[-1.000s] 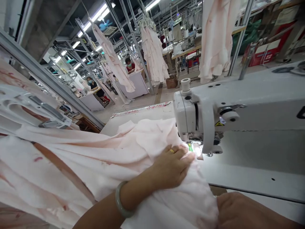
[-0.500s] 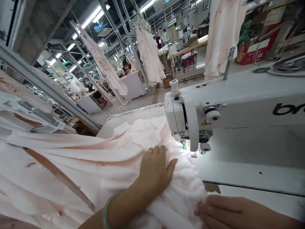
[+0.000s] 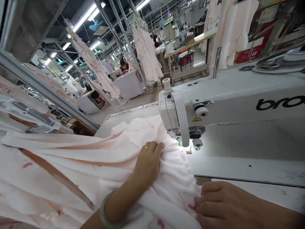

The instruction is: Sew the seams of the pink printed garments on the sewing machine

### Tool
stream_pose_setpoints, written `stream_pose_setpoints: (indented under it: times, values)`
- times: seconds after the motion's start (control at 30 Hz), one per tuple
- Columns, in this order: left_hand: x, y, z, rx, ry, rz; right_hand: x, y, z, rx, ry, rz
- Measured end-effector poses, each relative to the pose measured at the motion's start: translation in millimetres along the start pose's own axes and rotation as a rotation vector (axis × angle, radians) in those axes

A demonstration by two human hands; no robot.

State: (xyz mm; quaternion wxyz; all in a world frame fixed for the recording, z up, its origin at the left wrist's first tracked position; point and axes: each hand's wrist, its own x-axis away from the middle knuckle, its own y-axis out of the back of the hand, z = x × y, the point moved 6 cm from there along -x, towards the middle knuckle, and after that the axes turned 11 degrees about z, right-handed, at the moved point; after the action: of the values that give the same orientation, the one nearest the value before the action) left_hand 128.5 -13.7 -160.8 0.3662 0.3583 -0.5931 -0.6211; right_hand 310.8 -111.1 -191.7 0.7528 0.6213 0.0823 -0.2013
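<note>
A pale pink plush garment point(image 3: 114, 171) with small red-pink marks spreads over the sewing table, its gathered edge running under the needle area of a white sewing machine point(image 3: 228, 101). My left hand point(image 3: 149, 162), with a ring and a bangle, lies on the cloth left of the needle. Its fingers are bent together and grip the fabric; the thumb is hidden. Near the table's front, my right hand point(image 3: 219, 202) is closed on the garment's right edge, fingertips partly out of sight. A light shines at the presser foot, which the cloth and machine head partly cover.
On the left, a grey hanger clamp point(image 3: 40, 117) holds part of the cloth beside a metal rail point(image 3: 59, 101). More pink garments point(image 3: 146, 54) hang beyond the table. Two people sit at workstations farther back. A red crate point(image 3: 247, 54) stands at the back right.
The left thumb, spread out before, is now tucked out of sight, and the left fingers are more bent. My right hand stays at the cloth's edge. The view has shifted slightly to the right.
</note>
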Motion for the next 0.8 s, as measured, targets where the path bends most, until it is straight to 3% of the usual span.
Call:
stream_pose_setpoints:
  times: [0.1, 0.2, 0.3, 0.43, 0.7, 0.8]
  values:
    - [7.4, 11.0, -20.8, 0.011, -0.276, -0.134, 1.6, -1.0, -3.0, -0.046, -0.014, -0.001]
    - [11.5, 12.5, -35.3, 0.137, -0.416, -0.017, 6.5, -6.9, -4.1, -0.052, -0.009, -0.027]
    - [11.2, 2.6, -40.7, 0.185, -0.429, 0.083, 12.2, -14.3, -5.9, -0.051, 0.001, -0.048]
    - [2.8, -12.9, -37.2, 0.174, -0.426, 0.099, 13.3, -11.7, -12.1, -0.039, 0.014, -0.056]
    - [-44.0, -14.3, -16.0, 0.149, -0.45, 0.107, -6.4, 32.2, -36.1, 0.022, -0.098, -0.209]
    - [-44.9, -7.2, -16.2, 0.149, -0.384, 0.107, -8.6, 40.4, -36.3, 0.085, -0.08, -0.242]
